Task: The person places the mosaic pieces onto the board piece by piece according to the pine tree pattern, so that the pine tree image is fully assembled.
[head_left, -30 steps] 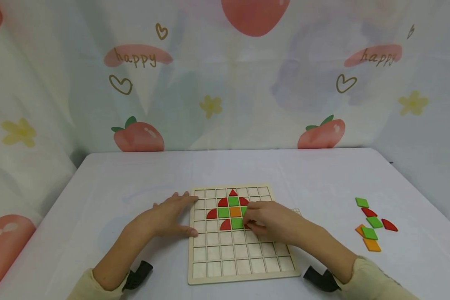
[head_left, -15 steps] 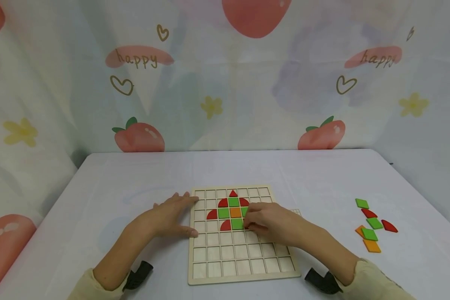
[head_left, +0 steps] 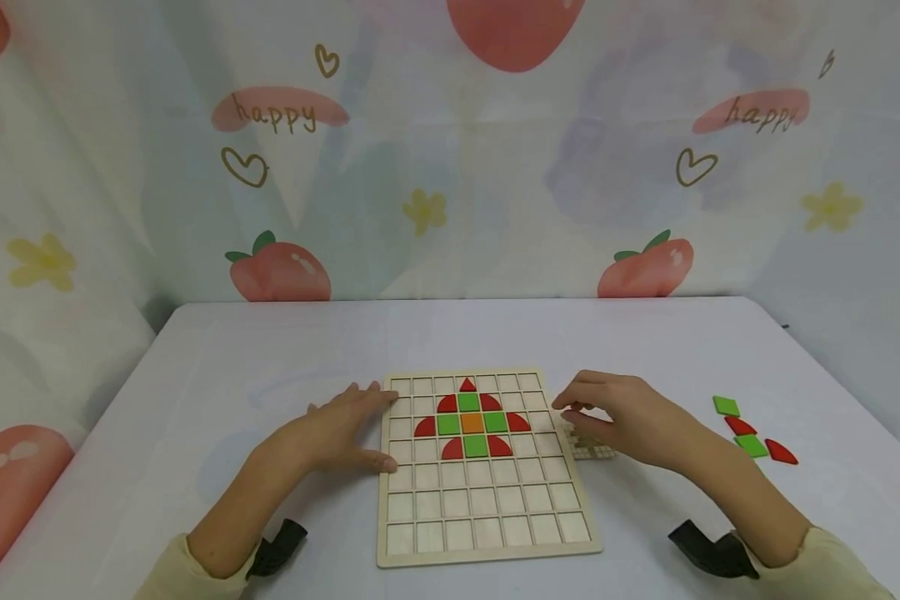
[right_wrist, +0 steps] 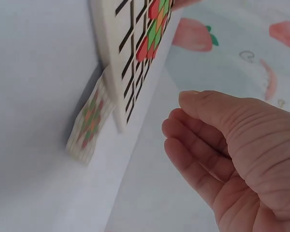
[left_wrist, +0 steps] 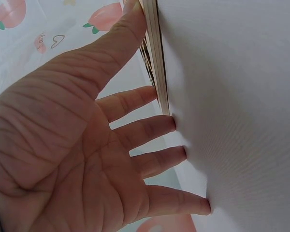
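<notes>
While the right hand (head_left: 626,414) hangs loosely curled and holds nothing, the left hand (head_left: 337,432), fingers spread, touches the left edge of the board (head_left: 483,502), which lies on the table (head_left: 645,342) and looks light, stiff and best held by its edges

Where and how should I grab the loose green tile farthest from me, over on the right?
Probably pinch the green tile by its left and right edges, coming down from above with the right hand. It lies flat, and those two edges look free, while a red piece sits close to its near edge.
</notes>
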`<state>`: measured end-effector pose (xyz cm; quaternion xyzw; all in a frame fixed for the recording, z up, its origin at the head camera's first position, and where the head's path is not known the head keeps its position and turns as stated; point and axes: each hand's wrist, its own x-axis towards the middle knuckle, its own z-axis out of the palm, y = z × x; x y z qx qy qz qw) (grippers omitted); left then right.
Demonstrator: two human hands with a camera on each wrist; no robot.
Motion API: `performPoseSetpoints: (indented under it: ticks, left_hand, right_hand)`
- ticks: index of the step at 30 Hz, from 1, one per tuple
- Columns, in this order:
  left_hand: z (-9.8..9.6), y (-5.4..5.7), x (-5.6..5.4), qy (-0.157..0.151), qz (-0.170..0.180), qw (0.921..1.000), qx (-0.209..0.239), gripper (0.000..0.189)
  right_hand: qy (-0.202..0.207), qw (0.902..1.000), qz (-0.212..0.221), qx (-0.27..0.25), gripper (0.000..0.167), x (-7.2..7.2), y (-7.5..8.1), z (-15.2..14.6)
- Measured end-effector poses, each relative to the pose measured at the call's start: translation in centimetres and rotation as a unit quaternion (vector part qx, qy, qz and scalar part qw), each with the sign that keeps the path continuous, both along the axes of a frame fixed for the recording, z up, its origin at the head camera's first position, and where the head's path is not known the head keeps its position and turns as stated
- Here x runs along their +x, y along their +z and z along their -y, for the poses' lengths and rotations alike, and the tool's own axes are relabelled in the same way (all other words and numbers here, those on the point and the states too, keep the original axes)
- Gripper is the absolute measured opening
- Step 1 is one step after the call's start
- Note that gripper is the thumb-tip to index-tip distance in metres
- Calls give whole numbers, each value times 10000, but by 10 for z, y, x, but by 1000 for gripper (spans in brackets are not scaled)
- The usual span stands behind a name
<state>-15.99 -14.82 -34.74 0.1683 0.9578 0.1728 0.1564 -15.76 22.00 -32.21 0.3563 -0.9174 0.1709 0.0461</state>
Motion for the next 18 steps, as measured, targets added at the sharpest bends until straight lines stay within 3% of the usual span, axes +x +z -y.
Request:
performPoseSetpoints:
  ticks: [11, 18]
  left_hand:
    - [1, 1, 1, -13, 53, 9999, 89, 92]
    - [1, 2, 0, -9, 70, 9999, 91, 92]
  right_hand:
    - [-150, 9975, -684, 27, 30, 4, -14, -55]
    - [-772, 9941, -708, 265, 31, 13, -18, -95]
